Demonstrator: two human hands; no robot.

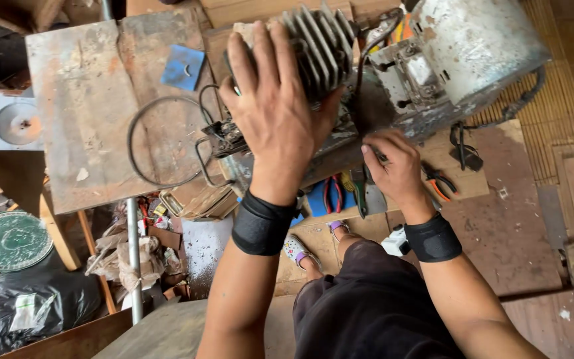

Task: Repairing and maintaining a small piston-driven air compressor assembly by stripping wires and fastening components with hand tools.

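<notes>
Setting: cluttered workshop, rusty metal surface (88,100)
Left hand (277,110): splayed flat, pressing finned engine cylinder (320,46)
Right hand (396,166): closed on small tool, just right of cylinder, below engine housing (466,46)

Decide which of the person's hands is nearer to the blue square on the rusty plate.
Left. The left hand lies flat on the finned engine block, just right of the blue square. The right hand is lower and much farther right.

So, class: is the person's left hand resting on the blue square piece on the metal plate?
No: the left hand lies flat on the finned engine cylinder, while the blue square piece sits apart, untouched.
</notes>
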